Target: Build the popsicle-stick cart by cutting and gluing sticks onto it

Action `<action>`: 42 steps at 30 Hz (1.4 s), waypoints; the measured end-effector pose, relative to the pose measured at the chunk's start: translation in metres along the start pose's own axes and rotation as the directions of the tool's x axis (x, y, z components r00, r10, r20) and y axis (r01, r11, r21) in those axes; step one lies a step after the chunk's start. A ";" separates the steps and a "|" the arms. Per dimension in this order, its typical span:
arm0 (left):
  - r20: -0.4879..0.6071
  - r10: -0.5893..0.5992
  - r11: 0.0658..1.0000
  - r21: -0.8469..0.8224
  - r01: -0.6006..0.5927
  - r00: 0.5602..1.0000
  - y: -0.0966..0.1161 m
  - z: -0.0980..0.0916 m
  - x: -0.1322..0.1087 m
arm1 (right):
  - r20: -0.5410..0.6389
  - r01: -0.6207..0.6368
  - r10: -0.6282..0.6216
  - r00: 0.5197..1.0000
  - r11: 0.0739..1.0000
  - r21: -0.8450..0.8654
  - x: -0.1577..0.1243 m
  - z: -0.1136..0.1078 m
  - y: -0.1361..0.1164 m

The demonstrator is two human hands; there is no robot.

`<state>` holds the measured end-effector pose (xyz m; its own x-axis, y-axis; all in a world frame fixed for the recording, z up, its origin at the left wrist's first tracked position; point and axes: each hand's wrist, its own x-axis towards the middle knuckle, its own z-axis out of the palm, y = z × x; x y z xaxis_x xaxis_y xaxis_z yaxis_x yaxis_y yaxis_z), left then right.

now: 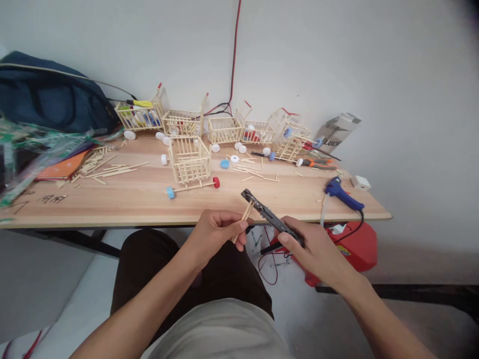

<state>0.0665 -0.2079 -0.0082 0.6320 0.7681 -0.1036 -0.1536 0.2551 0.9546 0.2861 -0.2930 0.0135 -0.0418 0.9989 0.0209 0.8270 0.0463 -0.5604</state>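
Note:
Between thumb and fingers, my left hand (220, 232) pinches a couple of thin wooden sticks (244, 219) just off the table's front edge. My right hand (312, 244) is wrapped round a dark cutting tool (275, 219) that looks like a wire stripper. The tool's head lies at the upper ends of the sticks; whether its jaws bite on them I cannot tell. Beyond my hands stands a small stick-built cart (190, 162) on bottle-cap wheels, with a red cap (216, 182) and a blue cap (170, 192) at its near axle.
Several more stick carts (224, 130) line the wall. Loose sticks (112, 171) lie at left by an orange sheet (62, 167). A blue glue gun (342, 193), orange-handled pliers (318, 163) and a white block (360, 183) are at right. A red case (359, 247) sits below the table (123, 204).

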 end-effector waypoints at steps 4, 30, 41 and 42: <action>-0.013 0.048 0.999 0.026 -0.048 0.999 -0.003 -0.001 0.000 | -0.102 0.070 -0.079 0.992 0.994 -0.086 -0.001 0.001 0.003; -0.101 0.032 0.993 0.117 -0.020 0.994 0.006 0.010 -0.006 | 0.054 0.033 -0.040 0.998 0.992 0.123 -0.007 -0.002 0.003; -0.199 0.108 0.951 0.305 -0.043 0.974 0.006 0.013 -0.010 | 0.005 0.045 -0.046 0.999 0.996 0.075 -0.006 0.004 0.003; -0.211 0.119 0.942 0.332 -0.044 0.970 0.006 0.013 -0.011 | 0.004 0.049 -0.049 0.999 0.996 0.076 -0.006 0.005 0.004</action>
<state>0.0691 -0.2224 0.0019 0.4340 0.8997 -0.0455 0.0794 0.0121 0.9968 0.2867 -0.2990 0.0073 -0.0844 0.9954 0.0451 0.7787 0.0942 -0.6203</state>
